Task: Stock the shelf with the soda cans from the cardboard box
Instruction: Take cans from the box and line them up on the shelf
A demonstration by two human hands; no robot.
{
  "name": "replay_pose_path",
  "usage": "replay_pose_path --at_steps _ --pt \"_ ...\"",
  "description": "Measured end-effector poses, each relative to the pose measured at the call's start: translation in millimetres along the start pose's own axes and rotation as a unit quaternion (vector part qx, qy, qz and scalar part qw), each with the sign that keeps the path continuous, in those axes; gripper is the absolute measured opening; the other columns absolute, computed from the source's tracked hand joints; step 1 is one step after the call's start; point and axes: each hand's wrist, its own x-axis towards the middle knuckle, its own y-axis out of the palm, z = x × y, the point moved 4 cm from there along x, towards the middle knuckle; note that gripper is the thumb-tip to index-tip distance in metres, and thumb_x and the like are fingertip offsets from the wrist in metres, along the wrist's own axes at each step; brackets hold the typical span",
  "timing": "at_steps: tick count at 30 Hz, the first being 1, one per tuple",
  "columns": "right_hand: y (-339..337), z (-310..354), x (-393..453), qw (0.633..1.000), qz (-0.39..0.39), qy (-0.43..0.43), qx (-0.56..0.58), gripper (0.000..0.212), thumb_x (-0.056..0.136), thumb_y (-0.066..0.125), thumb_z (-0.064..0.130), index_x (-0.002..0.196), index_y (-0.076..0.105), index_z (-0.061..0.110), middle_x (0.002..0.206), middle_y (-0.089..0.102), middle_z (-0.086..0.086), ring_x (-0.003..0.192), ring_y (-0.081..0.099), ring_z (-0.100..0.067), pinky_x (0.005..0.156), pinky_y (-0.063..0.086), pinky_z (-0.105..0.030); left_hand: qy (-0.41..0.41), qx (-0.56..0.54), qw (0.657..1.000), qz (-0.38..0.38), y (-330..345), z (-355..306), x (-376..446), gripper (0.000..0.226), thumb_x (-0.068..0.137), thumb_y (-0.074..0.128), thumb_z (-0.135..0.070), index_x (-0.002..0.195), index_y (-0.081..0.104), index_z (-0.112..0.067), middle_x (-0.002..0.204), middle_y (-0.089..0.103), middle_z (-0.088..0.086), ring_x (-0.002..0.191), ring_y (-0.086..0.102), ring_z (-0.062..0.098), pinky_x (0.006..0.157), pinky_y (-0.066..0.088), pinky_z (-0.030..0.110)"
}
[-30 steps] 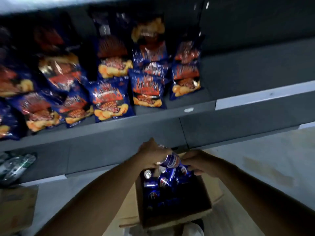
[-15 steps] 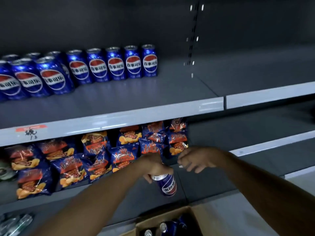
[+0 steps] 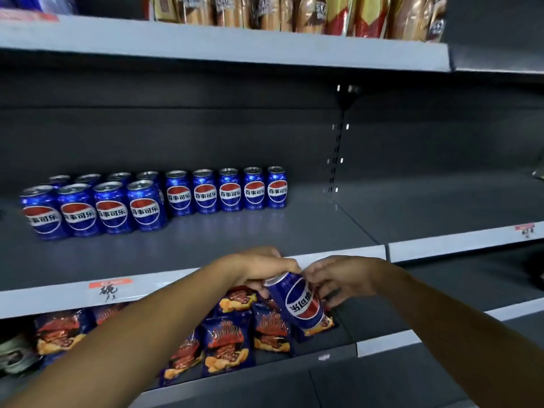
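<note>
Head view: left hand (image 3: 259, 270) fingers curled round the tilted soda can's (image 3: 298, 301) top, right hand (image 3: 338, 279) loosely curled against its side, below the shelf (image 3: 188, 279) lip; best righted, label outward, beside the front row of cans (image 3: 97, 212).

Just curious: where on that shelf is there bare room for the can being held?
Bare shelf lies right of the can rows, up to the shelf joint, and in front of them. The left rear is crowded; the chip bags fill the level below.
</note>
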Motion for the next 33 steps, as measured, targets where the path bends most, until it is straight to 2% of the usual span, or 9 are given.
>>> replay_pose_path --at_steps 3,6,9,13,15,19,23,29,33 --pt "5 22 0 0.997 0.06 -0.039 0.008 0.039 0.087 0.06 0.004 0.121 0.059 0.022 0.117 0.065 0.001 0.109 0.058 -0.017 0.086 0.049 -0.035 0.037 0.0 0.999 -0.038 -30 -8 -6 0.023 0.082 0.064 -0.043 0.088 0.056 -0.022 0.076 0.063 -0.003 0.064 0.058 0.011 0.055 0.044 0.02" --pt "17 46 2 0.995 0.084 -0.054 -0.023 0.046 0.078 0.069 0.003 0.116 0.057 0.026 0.111 0.067 0.008 0.106 0.06 -0.011 0.085 0.047 -0.032 0.082 -0.013 0.994 -0.075 -58 -17 -16 0.021 0.081 0.067 -0.04 0.084 0.058 -0.021 0.078 0.064 -0.006 0.07 0.06 0.008 0.063 0.048 0.023" --pt "28 69 9 0.995 0.059 -0.076 -0.036 0.042 0.082 0.068 0.001 0.111 0.056 0.029 0.109 0.066 0.007 0.103 0.061 -0.011 0.085 0.051 -0.029 0.119 -0.025 0.986 -0.118 -83 -22 -26 0.021 0.078 0.072 -0.036 0.09 0.062 -0.022 0.089 0.067 -0.008 0.083 0.062 0.005 0.07 0.049 0.022" --pt "39 95 20 0.992 0.01 -0.119 -0.047 0.04 0.081 0.072 0.009 0.109 0.055 0.032 0.111 0.066 0.006 0.112 0.059 -0.016 0.096 0.047 -0.035 0.145 -0.042 0.974 -0.169 -108 -13 -31 0.044 0.067 0.08 -0.037 0.105 0.061 -0.025 0.106 0.065 -0.007 0.1 0.061 0.008 0.089 0.05 0.028" --pt "43 106 27 0.989 -0.013 -0.142 -0.044 0.045 0.077 0.074 0.007 0.111 0.056 0.031 0.112 0.068 0.004 0.11 0.061 -0.017 0.096 0.049 -0.035 0.155 -0.06 0.969 -0.181 -118 -7 -33 0.043 0.068 0.081 -0.031 0.105 0.061 -0.025 0.106 0.066 -0.006 0.099 0.062 0.008 0.085 0.052 0.025" --pt "49 124 41 0.986 -0.027 -0.158 -0.039 0.053 0.073 0.075 0.001 0.116 0.055 0.025 0.111 0.069 0.001 0.108 0.062 -0.018 0.095 0.051 -0.036 0.16 -0.073 0.967 -0.185 -135 11 -38 0.036 0.073 0.08 -0.022 0.103 0.061 -0.026 0.104 0.065 -0.006 0.094 0.061 0.005 0.074 0.047 0.017" --pt "57 138 56 0.984 -0.029 -0.173 -0.012 0.057 0.071 0.074 -0.006 0.121 0.056 0.014 0.112 0.069 -0.005 0.106 0.065 -0.021 0.093 0.053 -0.037 0.141 -0.102 0.968 -0.183 -152 35 -38 0.039 0.074 0.079 -0.022 0.106 0.059 -0.027 0.112 0.064 -0.002 0.1 0.061 0.011 0.083 0.049 0.023" --pt "61 149 66 0.981 -0.034 -0.188 0.018 0.056 0.069 0.076 -0.006 0.117 0.057 0.016 0.109 0.069 -0.006 0.105 0.064 -0.021 0.09 0.054 -0.036 0.092 -0.105 0.979 -0.151 -169 68 -39 0.052 0.068 0.081 -0.027 0.113 0.054 -0.028 0.116 0.063 0.009 0.107 0.063 0.026 0.094 0.052 0.04" --pt "59 154 68 0.978 -0.036 -0.198 0.06 0.061 0.067 0.077 -0.008 0.119 0.057 0.015 0.111 0.069 -0.008 0.106 0.064 -0.023 0.087 0.055 -0.037 0.072 -0.115 0.985 -0.107 -168 83 -38 0.05 0.079 0.075 -0.016 0.12 0.05 -0.032 0.12 0.058 0.009 0.108 0.063 0.023 0.094 0.052 0.036"
